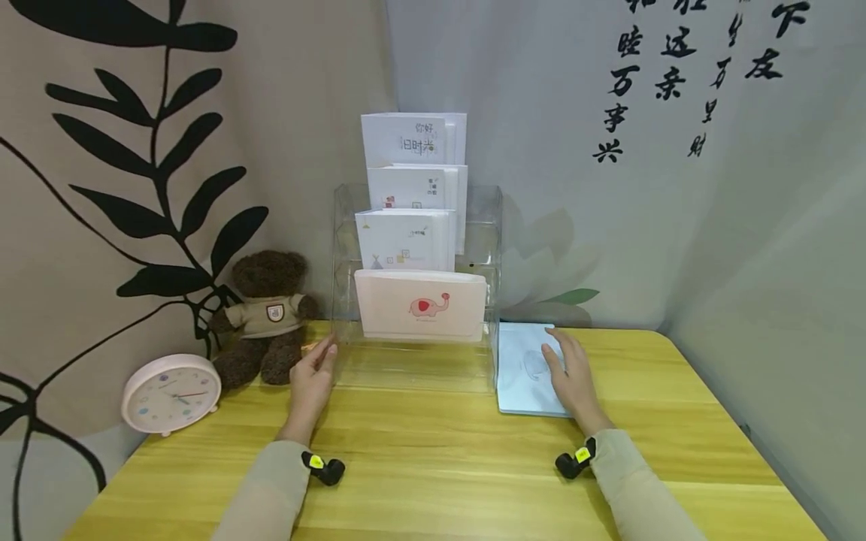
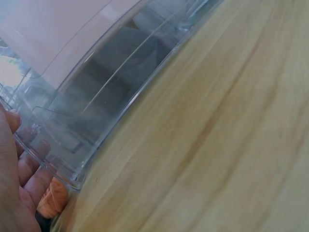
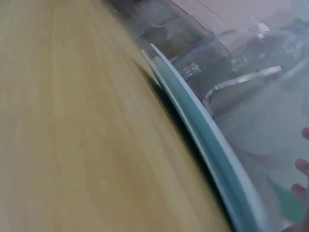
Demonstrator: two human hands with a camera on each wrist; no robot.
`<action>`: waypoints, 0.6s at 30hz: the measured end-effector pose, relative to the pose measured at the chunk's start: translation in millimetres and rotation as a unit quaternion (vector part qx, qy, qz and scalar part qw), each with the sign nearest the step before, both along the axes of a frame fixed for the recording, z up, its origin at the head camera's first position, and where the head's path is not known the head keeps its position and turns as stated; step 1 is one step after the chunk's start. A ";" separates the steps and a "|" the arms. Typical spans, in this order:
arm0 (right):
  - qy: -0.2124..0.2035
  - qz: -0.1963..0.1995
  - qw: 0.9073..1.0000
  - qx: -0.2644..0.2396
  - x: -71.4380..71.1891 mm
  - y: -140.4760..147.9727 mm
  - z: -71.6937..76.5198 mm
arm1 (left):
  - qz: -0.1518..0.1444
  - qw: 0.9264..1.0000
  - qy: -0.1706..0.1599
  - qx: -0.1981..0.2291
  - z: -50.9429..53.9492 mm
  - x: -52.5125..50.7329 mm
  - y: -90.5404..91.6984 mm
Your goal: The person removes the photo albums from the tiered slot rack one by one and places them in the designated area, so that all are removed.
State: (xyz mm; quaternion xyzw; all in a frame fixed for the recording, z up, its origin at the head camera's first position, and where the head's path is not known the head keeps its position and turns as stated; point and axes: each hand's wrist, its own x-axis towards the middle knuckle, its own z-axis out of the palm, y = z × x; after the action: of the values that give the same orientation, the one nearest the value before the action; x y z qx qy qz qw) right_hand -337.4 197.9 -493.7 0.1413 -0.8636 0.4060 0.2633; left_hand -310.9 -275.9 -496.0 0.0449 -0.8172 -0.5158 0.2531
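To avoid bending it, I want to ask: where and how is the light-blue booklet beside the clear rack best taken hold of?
Take the light-blue booklet by its right edge, probably from the right with the right hand, thumb above, fingers below. It looks thin, its left side lies close to the clear rack, and the right edge faces away from it.

Left hand (image 1: 313, 385) and right hand (image 1: 573, 378) cropped in their wrist views, orange bundle (image 2: 54, 199) partly hidden, topmost wall characters (image 1: 690, 6) cut off
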 end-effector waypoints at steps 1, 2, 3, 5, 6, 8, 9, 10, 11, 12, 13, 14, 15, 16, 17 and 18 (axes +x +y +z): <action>0.009 0.016 1.000 0.004 0.8 -0.8 3.1 | -0.002 1.000 -0.001 0.002 -1.1 -0.1 0.7; 0.016 0.030 0.999 0.009 1.9 -1.5 6.9 | -0.004 1.000 -0.002 0.005 -2.3 -0.1 1.8; 0.022 0.043 0.999 0.016 3.4 -2.6 11.8 | -0.006 1.000 -0.004 0.007 -3.3 0.0 2.9; 0.034 0.072 0.997 0.020 7.1 -6.3 23.8 | -0.006 1.000 -0.005 0.008 -5.3 0.5 4.6; 0.034 0.084 0.996 0.020 9.2 -9.2 31.3 | -0.005 1.000 -0.007 0.012 -5.4 1.3 5.3; 0.036 0.101 0.994 0.010 12.9 -18.3 49.1 | -0.002 1.000 -0.005 0.015 -4.4 3.2 5.7; 0.040 0.108 0.993 0.003 14.2 -24.2 59.0 | -0.002 1.000 -0.004 0.015 -3.5 4.0 5.3; 0.047 0.116 0.992 -0.004 15.0 -31.3 69.4 | -0.003 1.000 -0.003 0.015 -2.6 4.4 4.4; 0.055 0.123 0.991 -0.011 15.0 -39.0 80.1 | -0.003 1.000 -0.002 0.015 -1.4 4.7 3.5; 0.067 0.129 0.989 -0.017 14.5 -47.5 90.5 | -0.004 1.000 -0.001 0.015 -0.3 4.7 2.6; 0.084 0.138 0.987 -0.023 13.1 -56.5 100.2 | -0.004 1.000 0.001 0.015 0.6 4.3 1.7; 0.099 0.148 0.984 -0.028 10.8 -65.6 108.9 | -0.003 1.000 0.003 0.015 1.3 3.9 1.0; 0.108 0.157 0.981 -0.030 8.6 -74.4 116.4 | -0.003 1.000 0.004 0.016 1.9 3.3 0.4; 0.115 0.164 0.979 -0.033 4.8 -82.6 120.9 | -0.001 1.000 0.004 0.017 2.0 2.6 0.4; 0.116 0.167 0.978 -0.038 0.8 -90.3 124.1 | 0.000 1.000 0.004 0.017 2.0 2.0 0.8; 0.111 0.168 0.979 -0.042 -2.9 -97.5 126.1 | 0.000 1.000 0.004 0.017 1.9 1.3 1.1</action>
State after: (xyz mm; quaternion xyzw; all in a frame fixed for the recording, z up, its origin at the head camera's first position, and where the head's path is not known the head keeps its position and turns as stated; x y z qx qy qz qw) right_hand -340.3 100.4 -367.6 0.3172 -0.7751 0.4623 0.2914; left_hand -309.6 -274.8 -494.0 0.0473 -0.8074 -0.5295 0.2561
